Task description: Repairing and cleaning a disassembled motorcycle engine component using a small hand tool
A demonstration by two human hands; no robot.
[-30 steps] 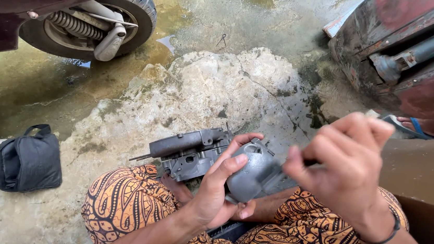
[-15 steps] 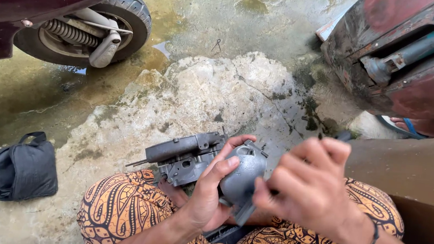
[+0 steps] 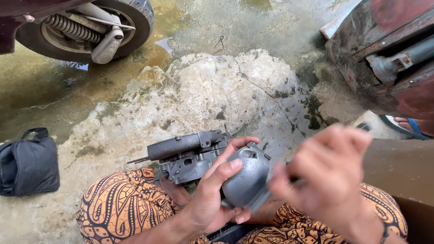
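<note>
My left hand (image 3: pixel 215 200) is wrapped around a round grey metal part (image 3: pixel 247 179), fingers curled over its top, near my lap. My right hand (image 3: pixel 327 181) is just to the right of it; it looks blurry, so I cannot tell if those bent fingers pinch anything. A dark metal block (image 3: pixel 185 153) sits left of the part. Far left is a scooter wheel (image 3: pixel 87 21), and a black bag (image 3: pixel 25 165) lies on the ground.

Two hands, left (image 3: pixel 210 197) and right (image 3: pixel 329 179), one grey metal housing (image 3: pixel 247 179), one dark metal part (image 3: pixel 185 153), one black bag (image 3: pixel 24 165), one scooter wheel (image 3: pixel 86 27), one cracked concrete floor (image 3: pixel 220 85).
</note>
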